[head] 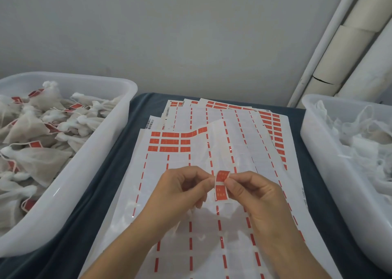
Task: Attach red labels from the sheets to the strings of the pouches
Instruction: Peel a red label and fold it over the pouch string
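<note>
A red label point(221, 185) is held up over the label sheets point(169, 172) in the middle of the table. My left hand point(182, 188) pinches its left edge and my right hand point(254, 191) pinches its right edge, fingertips nearly meeting. The label bends at its middle, one red half above and one below. A pale pouch point(199, 217) seems to lie under my hands, and its string is too thin to make out. The top sheet keeps a block of red labels point(169, 141) at its upper left. Elsewhere on the sheets mostly red dashes remain.
A white bin point(101, 151) at the left holds several pouches with red labels on them. Another white bin point(331, 162) at the right holds white pouches and tangled strings. A dark blue cloth point(95, 194) covers the table. White pipes point(339, 51) run up the wall at the back right.
</note>
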`<state>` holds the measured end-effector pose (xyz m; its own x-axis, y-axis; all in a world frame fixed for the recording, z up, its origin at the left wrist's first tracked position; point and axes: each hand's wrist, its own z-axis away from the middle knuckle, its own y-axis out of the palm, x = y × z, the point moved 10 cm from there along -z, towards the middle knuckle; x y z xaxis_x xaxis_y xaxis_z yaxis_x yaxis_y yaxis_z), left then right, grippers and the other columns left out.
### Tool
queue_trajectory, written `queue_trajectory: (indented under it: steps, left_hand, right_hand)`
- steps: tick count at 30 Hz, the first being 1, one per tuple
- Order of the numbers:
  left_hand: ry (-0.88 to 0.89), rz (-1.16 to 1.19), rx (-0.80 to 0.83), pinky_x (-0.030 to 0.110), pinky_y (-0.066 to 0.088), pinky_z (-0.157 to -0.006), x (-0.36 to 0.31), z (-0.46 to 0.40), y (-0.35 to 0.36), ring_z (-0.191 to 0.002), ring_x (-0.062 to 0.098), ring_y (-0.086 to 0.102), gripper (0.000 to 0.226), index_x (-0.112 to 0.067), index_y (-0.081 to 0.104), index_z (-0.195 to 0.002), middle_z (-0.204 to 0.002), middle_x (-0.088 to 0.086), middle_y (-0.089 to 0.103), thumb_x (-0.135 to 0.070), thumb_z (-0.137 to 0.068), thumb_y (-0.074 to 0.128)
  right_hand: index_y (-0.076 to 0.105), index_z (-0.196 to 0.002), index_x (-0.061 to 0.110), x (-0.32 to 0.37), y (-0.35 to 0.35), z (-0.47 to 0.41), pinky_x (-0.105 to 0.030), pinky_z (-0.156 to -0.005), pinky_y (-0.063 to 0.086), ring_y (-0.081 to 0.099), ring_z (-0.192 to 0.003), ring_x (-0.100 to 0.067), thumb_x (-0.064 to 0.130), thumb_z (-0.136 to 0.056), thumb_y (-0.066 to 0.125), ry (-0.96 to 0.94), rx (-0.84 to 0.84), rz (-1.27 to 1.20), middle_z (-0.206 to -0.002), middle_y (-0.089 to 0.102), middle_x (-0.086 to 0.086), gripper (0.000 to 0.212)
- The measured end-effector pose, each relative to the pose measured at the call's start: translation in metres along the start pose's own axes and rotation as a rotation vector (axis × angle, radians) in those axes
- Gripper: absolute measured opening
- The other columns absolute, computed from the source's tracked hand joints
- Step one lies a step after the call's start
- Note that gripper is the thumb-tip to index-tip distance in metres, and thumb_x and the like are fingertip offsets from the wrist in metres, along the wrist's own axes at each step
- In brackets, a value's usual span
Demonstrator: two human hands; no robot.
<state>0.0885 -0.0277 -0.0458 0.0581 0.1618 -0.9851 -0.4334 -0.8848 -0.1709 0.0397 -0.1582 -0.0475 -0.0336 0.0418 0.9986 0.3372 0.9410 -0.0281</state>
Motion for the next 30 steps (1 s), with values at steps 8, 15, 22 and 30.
queue_trajectory:
  steps: [8, 15, 22, 30]
  left_hand:
    - [-0.005, 0.021, 0.004, 0.009, 0.043, -0.049, 0.0, 0.0, 0.001, -0.044, 0.002, 0.053, 0.016, -0.029, 0.068, -0.062, -0.049, -0.009, 0.059, -0.043, -0.06, 0.06]
    - [-0.004, 0.069, 0.022, 0.01, 0.045, -0.051, 0.0, 0.0, 0.002, -0.045, 0.003, 0.052, 0.019, -0.027, 0.071, -0.061, -0.051, -0.006, 0.06, -0.043, -0.062, 0.06]
    - [-0.053, 0.082, 0.017, 0.011, 0.044, -0.05, 0.003, -0.001, 0.001, -0.045, 0.003, 0.052, 0.021, -0.024, 0.071, -0.059, -0.052, -0.004, 0.06, -0.043, -0.061, 0.064]
    - [-0.061, -0.023, 0.007, 0.01, 0.045, -0.054, 0.006, -0.003, -0.002, -0.055, 0.001, 0.056, 0.011, -0.029, 0.071, -0.062, -0.06, -0.011, 0.065, -0.04, -0.062, 0.068]
  right_hand:
    - [0.07, -0.08, 0.022, 0.003, -0.003, 0.001, -0.006, -0.053, 0.047, 0.068, -0.07, 0.0, 0.029, -0.063, 0.064, -0.041, -0.037, -0.013, -0.073, 0.071, 0.016, 0.019]
    - [0.07, -0.081, 0.023, 0.007, -0.007, 0.002, -0.007, -0.056, 0.048, 0.069, -0.072, -0.003, 0.028, -0.066, 0.065, -0.104, -0.078, -0.013, -0.074, 0.072, 0.015, 0.016]
    - [0.067, -0.081, 0.035, 0.021, -0.007, 0.007, -0.002, -0.063, 0.046, 0.064, -0.082, 0.007, 0.034, -0.068, 0.063, -0.263, -0.101, 0.246, -0.085, 0.068, 0.025, 0.013]
    - [0.059, -0.081, 0.046, 0.034, -0.004, 0.01, 0.003, -0.065, 0.041, 0.059, -0.087, 0.015, 0.035, -0.069, 0.062, -0.407, -0.086, 0.426, -0.078, 0.062, 0.041, 0.016]
